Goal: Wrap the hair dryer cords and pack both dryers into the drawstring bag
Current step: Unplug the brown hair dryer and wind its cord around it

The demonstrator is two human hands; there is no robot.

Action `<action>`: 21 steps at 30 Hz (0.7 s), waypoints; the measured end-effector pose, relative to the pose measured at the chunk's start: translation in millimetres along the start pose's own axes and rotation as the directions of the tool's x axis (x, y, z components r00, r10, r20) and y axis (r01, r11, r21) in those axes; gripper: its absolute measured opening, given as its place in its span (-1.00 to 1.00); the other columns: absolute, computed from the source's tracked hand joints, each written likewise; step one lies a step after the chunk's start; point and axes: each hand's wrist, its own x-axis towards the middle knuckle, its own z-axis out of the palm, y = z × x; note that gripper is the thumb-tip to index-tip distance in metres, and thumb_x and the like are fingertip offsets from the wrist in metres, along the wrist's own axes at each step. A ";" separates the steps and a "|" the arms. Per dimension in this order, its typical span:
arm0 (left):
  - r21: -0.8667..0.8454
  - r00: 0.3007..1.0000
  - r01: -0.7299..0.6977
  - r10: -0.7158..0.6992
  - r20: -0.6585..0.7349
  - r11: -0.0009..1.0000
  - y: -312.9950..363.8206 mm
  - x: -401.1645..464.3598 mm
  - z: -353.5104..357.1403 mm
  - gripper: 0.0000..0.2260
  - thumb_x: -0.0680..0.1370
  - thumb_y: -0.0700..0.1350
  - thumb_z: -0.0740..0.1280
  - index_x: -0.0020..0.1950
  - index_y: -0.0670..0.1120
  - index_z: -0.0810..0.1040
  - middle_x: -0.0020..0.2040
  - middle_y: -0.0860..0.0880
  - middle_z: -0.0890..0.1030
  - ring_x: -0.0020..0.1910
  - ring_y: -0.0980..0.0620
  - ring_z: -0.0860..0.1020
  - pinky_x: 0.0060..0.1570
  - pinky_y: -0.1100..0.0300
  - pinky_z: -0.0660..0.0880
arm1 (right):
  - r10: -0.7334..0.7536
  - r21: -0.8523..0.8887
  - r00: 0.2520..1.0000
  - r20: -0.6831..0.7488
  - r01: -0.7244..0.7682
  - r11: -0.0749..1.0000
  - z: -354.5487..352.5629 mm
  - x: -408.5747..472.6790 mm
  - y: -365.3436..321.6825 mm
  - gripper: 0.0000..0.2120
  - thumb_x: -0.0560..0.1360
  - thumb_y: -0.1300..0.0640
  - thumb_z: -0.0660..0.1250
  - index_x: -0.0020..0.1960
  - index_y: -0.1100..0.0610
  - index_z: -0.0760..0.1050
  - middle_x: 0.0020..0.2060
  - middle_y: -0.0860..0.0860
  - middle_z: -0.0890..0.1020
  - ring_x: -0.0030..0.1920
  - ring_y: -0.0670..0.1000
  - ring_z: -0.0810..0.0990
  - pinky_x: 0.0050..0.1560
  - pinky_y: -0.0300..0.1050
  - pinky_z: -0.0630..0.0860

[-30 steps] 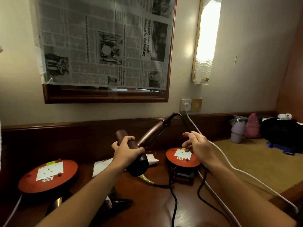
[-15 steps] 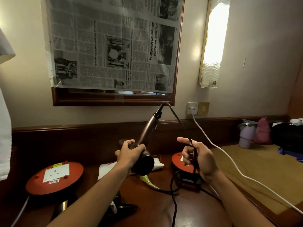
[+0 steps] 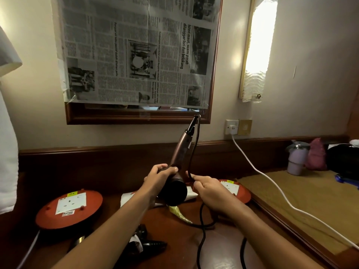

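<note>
My left hand (image 3: 157,177) grips the barrel of a bronze-brown hair dryer (image 3: 175,188), whose handle points up and away toward the mirror frame. Its black cord (image 3: 195,148) leaves the handle tip and runs down to my right hand (image 3: 208,188), which pinches it close beside the barrel. From there the cord trails down over the dark wooden desk (image 3: 174,233). A second, black hair dryer (image 3: 144,244) lies on the desk below my left forearm, partly hidden. I see no drawstring bag for certain.
Two orange extension reels lie on the desk, one at the left (image 3: 70,209) and one behind my right hand (image 3: 239,190). A white cable (image 3: 272,179) runs from the wall socket (image 3: 231,126) across the tan mat. A purple bottle (image 3: 296,161) and bags stand far right.
The dryer's handle has swung more upright. My right hand has slid down the cord and moved in close to the barrel, so the cord now lies along the handle.
</note>
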 end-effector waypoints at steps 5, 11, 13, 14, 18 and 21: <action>-0.016 0.989 -0.055 0.057 0.134 0.998 -4.8 -2.7 -2.9 -0.26 0.14 0.37 0.57 0.21 0.12 0.48 0.18 -0.09 0.61 0.09 -0.11 0.64 0.11 -0.14 0.60 | -0.074 -0.429 0.995 0.075 0.099 0.898 -4.7 9.6 -20.5 -0.60 0.69 -0.02 0.03 0.48 -0.07 0.38 0.18 0.13 0.62 0.14 0.23 0.59 0.09 0.09 0.54; -0.034 0.983 -0.055 0.060 0.172 0.998 -5.5 -7.1 -3.5 -0.27 0.18 0.30 0.59 0.23 0.07 0.44 0.13 -0.09 0.64 0.05 -0.09 0.67 -0.05 0.03 0.62 | -0.103 -0.607 0.987 0.123 0.157 0.779 -10.1 18.9 -31.2 -0.70 0.67 -0.04 0.12 0.23 0.01 0.56 0.06 0.12 0.63 0.07 0.22 0.62 -0.09 0.02 0.47; -0.023 0.984 -0.068 0.071 0.166 0.997 -4.9 -8.3 -4.1 -0.30 0.20 0.24 0.59 0.23 0.05 0.44 0.12 -0.10 0.64 0.03 -0.08 0.67 -0.11 0.08 0.61 | -0.120 -0.622 0.986 0.114 0.165 0.766 -9.6 20.9 -32.1 -0.73 0.66 -0.03 0.15 0.17 0.03 0.58 0.04 0.12 0.63 0.05 0.23 0.62 -0.13 -0.01 0.44; -0.019 0.984 -0.077 0.079 0.160 0.997 -4.9 -8.1 -4.1 -0.34 0.24 0.21 0.58 0.23 0.03 0.45 0.11 -0.10 0.64 0.02 -0.08 0.67 -0.14 0.10 0.60 | -0.127 -0.613 0.986 0.112 0.169 0.772 -9.5 21.3 -32.5 -0.74 0.65 -0.02 0.16 0.14 0.03 0.59 0.03 0.12 0.64 0.05 0.23 0.62 -0.14 -0.03 0.44; -0.009 0.983 -0.117 0.117 0.140 0.993 -6.2 -4.1 -5.9 -0.53 0.39 0.08 0.54 0.21 0.00 0.47 0.11 -0.11 0.63 0.01 -0.06 0.66 -0.17 0.14 0.56 | -0.075 -0.492 0.992 0.104 0.117 0.863 -11.4 23.7 -27.1 -0.75 0.62 -0.11 0.23 -0.02 -0.04 0.63 -0.09 0.04 0.67 -0.02 0.14 0.64 -0.06 -0.01 0.56; 0.046 0.984 -0.142 0.136 0.111 0.989 -5.1 1.3 -12.5 -0.59 0.40 0.08 0.53 0.17 0.06 0.50 0.11 -0.08 0.61 0.02 -0.07 0.64 -0.13 0.08 0.58 | 0.015 -0.333 0.986 0.166 0.042 0.942 -21.3 25.9 -16.1 -0.79 0.58 -0.08 0.32 -0.03 0.00 0.67 -0.20 -0.03 0.72 -0.13 -0.01 0.67 -0.05 -0.05 0.61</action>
